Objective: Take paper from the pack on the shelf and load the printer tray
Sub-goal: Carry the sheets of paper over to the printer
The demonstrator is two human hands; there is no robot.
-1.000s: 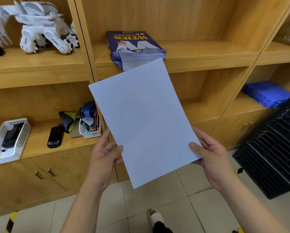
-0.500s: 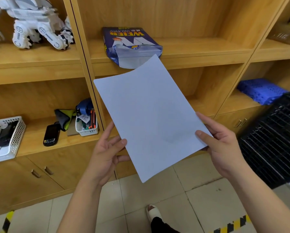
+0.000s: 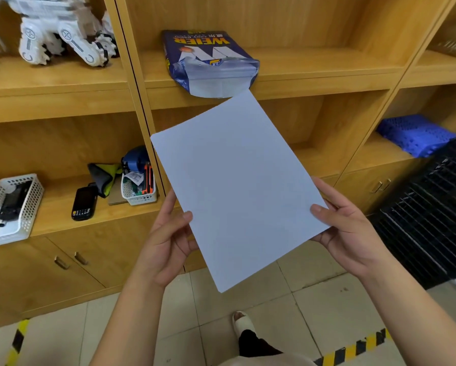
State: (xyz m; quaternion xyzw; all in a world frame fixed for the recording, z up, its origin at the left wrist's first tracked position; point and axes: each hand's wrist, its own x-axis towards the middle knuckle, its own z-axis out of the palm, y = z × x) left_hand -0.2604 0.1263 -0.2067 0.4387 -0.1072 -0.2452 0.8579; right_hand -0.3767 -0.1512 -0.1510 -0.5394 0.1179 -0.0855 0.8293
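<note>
I hold a thin batch of white paper (image 3: 238, 186) in front of the wooden shelf unit, tilted with its far corner toward the pack. My left hand (image 3: 168, 241) pinches its left edge, thumb on top. My right hand (image 3: 345, 231) pinches the right corner, thumb on top and fingers under. The blue paper pack (image 3: 208, 59) lies open on the upper shelf (image 3: 314, 75), its torn end hanging over the shelf's front edge just above the paper. No printer is in view.
A white toy robot (image 3: 60, 35) stands on the upper left shelf. Below are a white basket (image 3: 10, 207), a black handheld device (image 3: 83, 203) and a small basket of tools (image 3: 139, 184). A black crate (image 3: 438, 215) stands at right, a blue mat (image 3: 414, 134) behind it.
The paper and both hands have shifted slightly right and lower in the view. My left thumb has closed onto the paper's left edge. The camera has tilted down a little.
</note>
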